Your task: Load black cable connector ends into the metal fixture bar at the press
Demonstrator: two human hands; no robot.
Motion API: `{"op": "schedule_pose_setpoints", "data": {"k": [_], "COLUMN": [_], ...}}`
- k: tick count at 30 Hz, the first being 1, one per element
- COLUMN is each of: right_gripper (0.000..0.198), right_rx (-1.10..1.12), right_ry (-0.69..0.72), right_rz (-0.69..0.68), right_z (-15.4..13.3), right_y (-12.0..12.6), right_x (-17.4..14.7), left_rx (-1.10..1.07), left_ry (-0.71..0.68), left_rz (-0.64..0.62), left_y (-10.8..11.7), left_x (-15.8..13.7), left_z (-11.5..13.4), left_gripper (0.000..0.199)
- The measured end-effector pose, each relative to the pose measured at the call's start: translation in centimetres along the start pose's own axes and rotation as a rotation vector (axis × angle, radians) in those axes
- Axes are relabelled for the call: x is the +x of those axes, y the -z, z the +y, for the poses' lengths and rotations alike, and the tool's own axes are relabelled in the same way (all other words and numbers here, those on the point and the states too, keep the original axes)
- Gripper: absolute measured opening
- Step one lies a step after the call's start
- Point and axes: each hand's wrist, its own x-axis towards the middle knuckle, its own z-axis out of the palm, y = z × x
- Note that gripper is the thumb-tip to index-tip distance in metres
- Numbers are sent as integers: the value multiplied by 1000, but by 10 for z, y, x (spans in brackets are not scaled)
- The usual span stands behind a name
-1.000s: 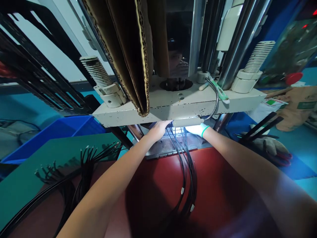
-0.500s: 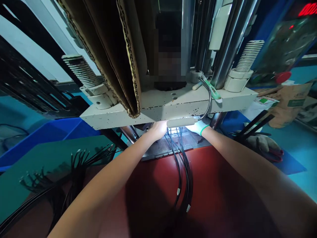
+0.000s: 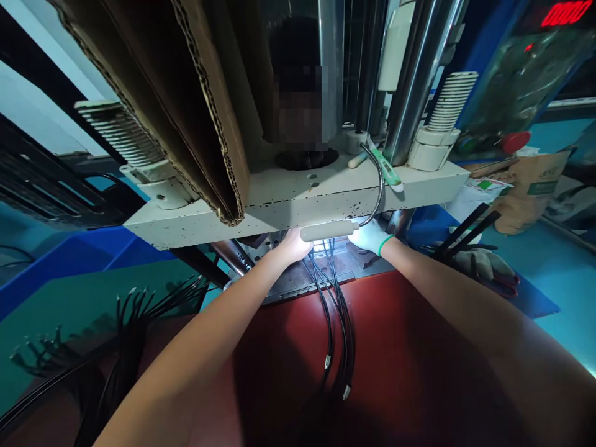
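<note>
Both of my hands reach under the white press plate [image 3: 288, 214], one on each side of several black cables [image 3: 342, 310]. My left hand [image 3: 295, 246] is bare; its fingers are hidden behind a pale lamp bar [image 3: 328, 231]. On my right hand [image 3: 370, 239] is a white glove with a green cuff, and its fingers are also out of sight under the plate. The cables run from the lit metal block [image 3: 321, 247] between my hands down over the red table surface [image 3: 395, 347]. Small metal ends show on some cables.
Folded cardboard [image 3: 233, 186] leans on the plate. A flexible metal hose [image 3: 379, 192] and green-handled knife [image 3: 386, 166] are at its right. Bundled black cables [image 3: 133, 329] lie left, near a blue bin [image 3: 88, 248]. Gloves [image 3: 484, 264] lie right, below a red button [image 3: 516, 142].
The view has shifted slightly, so the machine appears further left. Both hands stay beneath the plate beside the cables, with little visible movement.
</note>
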Motion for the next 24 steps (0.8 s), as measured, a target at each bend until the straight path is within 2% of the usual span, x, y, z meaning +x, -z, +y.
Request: {"op": "schedule_pose_setpoints", "data": {"k": [6, 13, 18, 21, 24], "right_gripper": [34, 32, 36, 37, 38], "right_rx": [48, 52, 69, 87, 97], "right_ry": [32, 1, 44, 35, 12], "right_rz": [32, 36, 114, 138, 137], "right_z": [8, -5, -1, 0, -1], "right_y": [-7, 5, -5, -11, -13], "right_x": [1, 0, 0, 2, 2], "left_rx": [-41, -68, 28, 67, 74], "left_ry": [42, 37, 153, 159, 171], "left_rz": [6, 15, 103, 129, 154], "left_y": [-5, -3, 12, 16, 13], "left_x": [-1, 5, -21, -40, -47], "left_z": [4, 1, -16, -25, -30], "left_gripper": [33, 32, 40, 47, 51]}}
